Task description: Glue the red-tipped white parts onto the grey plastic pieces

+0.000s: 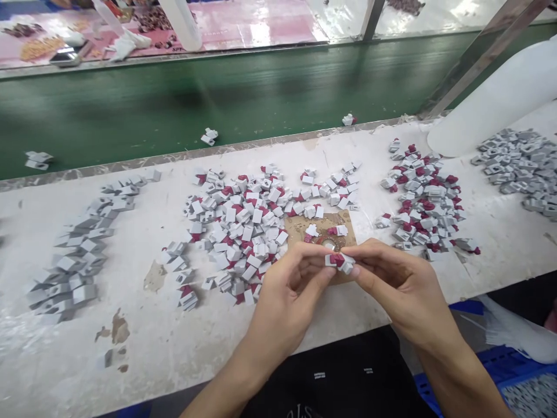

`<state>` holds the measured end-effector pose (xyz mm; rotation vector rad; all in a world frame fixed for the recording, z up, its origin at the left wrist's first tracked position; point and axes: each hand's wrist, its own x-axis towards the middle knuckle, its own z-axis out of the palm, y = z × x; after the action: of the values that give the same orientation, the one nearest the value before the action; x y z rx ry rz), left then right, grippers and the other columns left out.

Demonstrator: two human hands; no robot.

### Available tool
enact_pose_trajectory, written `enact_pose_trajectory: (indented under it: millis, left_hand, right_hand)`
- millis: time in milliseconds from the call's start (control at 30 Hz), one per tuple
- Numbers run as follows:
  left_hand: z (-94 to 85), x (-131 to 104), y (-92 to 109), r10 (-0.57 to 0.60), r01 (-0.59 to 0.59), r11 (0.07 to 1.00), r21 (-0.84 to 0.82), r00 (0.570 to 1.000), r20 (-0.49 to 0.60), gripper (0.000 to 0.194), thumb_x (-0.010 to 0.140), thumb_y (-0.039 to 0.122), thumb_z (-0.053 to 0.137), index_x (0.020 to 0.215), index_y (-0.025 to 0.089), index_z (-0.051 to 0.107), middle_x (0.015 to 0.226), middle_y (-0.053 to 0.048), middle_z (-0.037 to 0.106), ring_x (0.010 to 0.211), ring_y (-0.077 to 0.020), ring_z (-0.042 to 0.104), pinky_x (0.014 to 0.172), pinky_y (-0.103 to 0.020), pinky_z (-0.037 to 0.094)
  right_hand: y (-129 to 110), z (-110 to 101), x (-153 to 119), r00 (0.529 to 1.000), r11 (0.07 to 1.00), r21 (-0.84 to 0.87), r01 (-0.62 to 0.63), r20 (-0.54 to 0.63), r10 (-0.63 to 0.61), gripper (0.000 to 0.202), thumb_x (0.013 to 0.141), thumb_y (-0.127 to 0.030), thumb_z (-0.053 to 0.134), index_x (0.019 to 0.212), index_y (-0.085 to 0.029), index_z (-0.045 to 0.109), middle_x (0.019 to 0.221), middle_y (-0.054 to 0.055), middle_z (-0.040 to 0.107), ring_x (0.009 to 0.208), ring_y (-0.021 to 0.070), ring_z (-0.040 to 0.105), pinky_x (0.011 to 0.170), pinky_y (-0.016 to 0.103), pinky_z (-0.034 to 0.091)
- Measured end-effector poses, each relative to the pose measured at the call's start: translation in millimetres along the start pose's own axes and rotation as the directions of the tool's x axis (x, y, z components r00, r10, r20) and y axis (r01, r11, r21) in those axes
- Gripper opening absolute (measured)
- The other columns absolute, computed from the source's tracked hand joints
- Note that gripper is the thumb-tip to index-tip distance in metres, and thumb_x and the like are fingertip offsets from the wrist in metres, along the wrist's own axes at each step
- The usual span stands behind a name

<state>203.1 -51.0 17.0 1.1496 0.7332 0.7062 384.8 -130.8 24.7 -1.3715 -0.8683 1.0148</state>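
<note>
Both hands share one small grey-and-maroon piece (337,260): the left hand (282,299) pinches one end between thumb and fingertips, the right hand (404,287) the other. It is held over the brown card (300,222), nearer the front edge of the work surface (143,331) than the back. To my eye, a light, level pinch suits it, with the maroon middle kept uncovered. Staying clear of the loose pile (248,215) by the card's left edge should keep a dropped piece from mixing in.
</note>
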Motion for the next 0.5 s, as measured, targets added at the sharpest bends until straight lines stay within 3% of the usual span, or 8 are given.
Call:
enact_pose_trajectory:
  millis: [167,300,400,467,500]
  left_hand:
    - [-8.7,-3,8,0.123,-0.122,0.966,0.226,0.992,0.006,0.014,0.114,0.022,0.077,0.12,0.032,0.083,0.114,-0.001,0.084,0.109,-0.0193,0.084,0.097,-0.029,0.073]
    - [-27.5,-4,27,0.08,-0.08,0.947,0.312,0.997,0.01,0.014,0.114,0.025,0.076,0.123,0.034,0.081,0.115,-0.001,0.084,0.103,-0.0201,0.085,0.093,-0.031,0.073]
    - [-47.5,-3,43,0.09,-0.046,0.891,0.452,0.993,-0.076,0.019,0.112,0.034,0.079,0.13,0.036,0.083,0.117,-0.003,0.085,0.102,-0.0219,0.084,0.084,-0.03,0.073]
    - [-60.0,-3,50,0.135,-0.032,0.851,0.524,0.978,-0.159,0.017,0.11,0.038,0.082,0.126,0.035,0.084,0.113,-0.003,0.084,0.1,-0.0222,0.082,0.075,-0.027,0.07]
    - [-65.0,-3,53,0.152,-0.024,0.842,0.539,0.969,-0.194,0.015,0.109,0.04,0.083,0.123,0.034,0.084,0.111,-0.003,0.083,0.099,-0.0225,0.082,0.073,-0.027,0.069]
  right_hand:
    - [-6,4,4,0.997,0.999,0.034,-0.025,0.076,0.023,0.014,0.102,-0.025,0.094,0.113,-0.033,0.097,0.105,0.002,0.091,0.102,0.0209,0.092,0.091,0.023,0.075]
    - [-15,10,17,0.978,0.999,-0.054,0.007,0.208,0.004,0.017,0.108,-0.032,0.089,0.122,-0.039,0.095,0.116,0.002,0.091,0.109,0.0221,0.09,0.093,0.029,0.076]
    - [-27,10,65,0.96,0.952,-0.289,0.104,0.281,-0.02,0.022,0.109,-0.043,0.086,0.127,-0.034,0.095,0.119,0.008,0.091,0.098,0.0266,0.088,0.085,0.041,0.077]
    - [-34,7,120,0.982,0.852,-0.497,0.162,0.164,-0.091,0.026,0.11,-0.039,0.083,0.131,-0.027,0.093,0.119,0.012,0.091,0.089,0.0274,0.085,0.082,0.047,0.076]
    - [-37,6,152,0.986,0.778,-0.607,0.161,0.076,-0.145,0.028,0.111,-0.028,0.078,0.135,-0.024,0.091,0.127,0.013,0.09,0.096,0.0278,0.084,0.09,0.049,0.075]
